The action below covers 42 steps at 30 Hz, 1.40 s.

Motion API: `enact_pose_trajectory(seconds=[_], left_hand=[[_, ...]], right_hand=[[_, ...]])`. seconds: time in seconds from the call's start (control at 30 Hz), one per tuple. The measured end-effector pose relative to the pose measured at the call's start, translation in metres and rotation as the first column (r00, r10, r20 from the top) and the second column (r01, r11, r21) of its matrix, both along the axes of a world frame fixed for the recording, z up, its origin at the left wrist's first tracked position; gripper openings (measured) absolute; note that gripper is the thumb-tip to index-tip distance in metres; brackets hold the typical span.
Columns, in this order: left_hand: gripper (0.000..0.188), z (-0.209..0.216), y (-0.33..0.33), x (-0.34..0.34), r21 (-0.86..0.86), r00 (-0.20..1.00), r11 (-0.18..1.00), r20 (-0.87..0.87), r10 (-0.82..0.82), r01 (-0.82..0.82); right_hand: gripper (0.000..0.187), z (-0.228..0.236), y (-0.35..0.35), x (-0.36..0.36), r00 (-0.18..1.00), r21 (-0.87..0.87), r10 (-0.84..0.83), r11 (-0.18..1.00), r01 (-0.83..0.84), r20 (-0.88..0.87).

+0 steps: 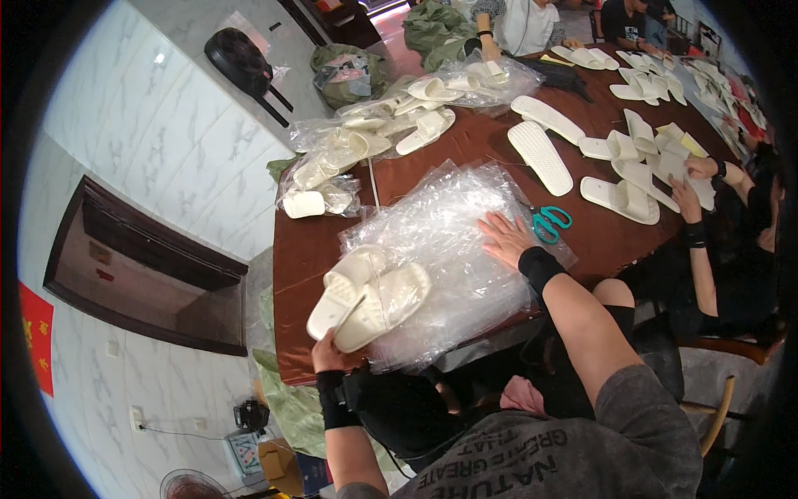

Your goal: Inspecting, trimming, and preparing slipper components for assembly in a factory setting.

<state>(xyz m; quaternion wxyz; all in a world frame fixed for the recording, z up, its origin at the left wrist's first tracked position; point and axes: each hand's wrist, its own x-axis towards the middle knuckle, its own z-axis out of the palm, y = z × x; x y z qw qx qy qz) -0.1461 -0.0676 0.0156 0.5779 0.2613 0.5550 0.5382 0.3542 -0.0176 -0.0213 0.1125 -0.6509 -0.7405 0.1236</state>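
Observation:
A pair of cream slippers (366, 301) lies at the near left of the table, toes pointing away. Around the heel end of the left slipper curl the fingers of my left hand (335, 356). Beside and under the pair spreads a thick stack of clear plastic bags (453, 266); whether any film covers the pair I cannot tell. My right hand (505, 239) rests on the stack's right part, fingers spread and holding nothing. Just right of that hand are teal-handled scissors (550, 224), their blades hidden.
Bagged slippers (341, 154) line the far left edge of the brown-covered table (293, 274). Loose slippers (540, 158) lie at right, where a co-worker's hands (694, 187) handle more. Other people sit along the far side. Green sacks (436, 33) stand behind.

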Motion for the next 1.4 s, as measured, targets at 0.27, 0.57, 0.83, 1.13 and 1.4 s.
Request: enact_pose_trajectory(seconds=[0.27, 0.57, 0.83, 1.13, 1.4], left_hand=[[0.031, 0.088, -0.04, -0.052, 0.217, 0.979, 0.957, -0.017, 0.203, -0.195], [0.025, 0.081, 0.009, 0.132, 0.46, 0.999, 0.887, -0.033, -0.03, 0.041], [0.041, -0.064, 0.025, 0.165, 0.236, 0.153, 0.765, -0.972, 0.18, 0.599], [0.047, -0.073, 0.013, 0.169, 0.133, -0.07, 0.925, -0.983, 0.169, 0.357], [0.049, -0.069, 0.01, 0.168, 0.147, 0.024, 0.92, -0.989, 0.148, 0.362]], right_hand=[[0.061, 0.0, 0.0, 0.0, 1.0, 0.01, -0.005, 1.0, 0.005, -0.01], [0.06, -0.008, 0.0, 0.003, 0.998, 0.053, 0.019, 0.998, -0.022, 0.06], [0.06, -0.092, 0.039, 0.011, -0.918, -0.073, -0.28, 0.96, -0.27, -0.281], [0.048, -0.1, 0.052, 0.047, -0.576, -0.047, -0.237, 0.945, -0.324, -0.783], [0.037, 0.038, 0.039, 0.073, 0.956, 0.35, 0.289, 0.902, -0.254, -0.05]])
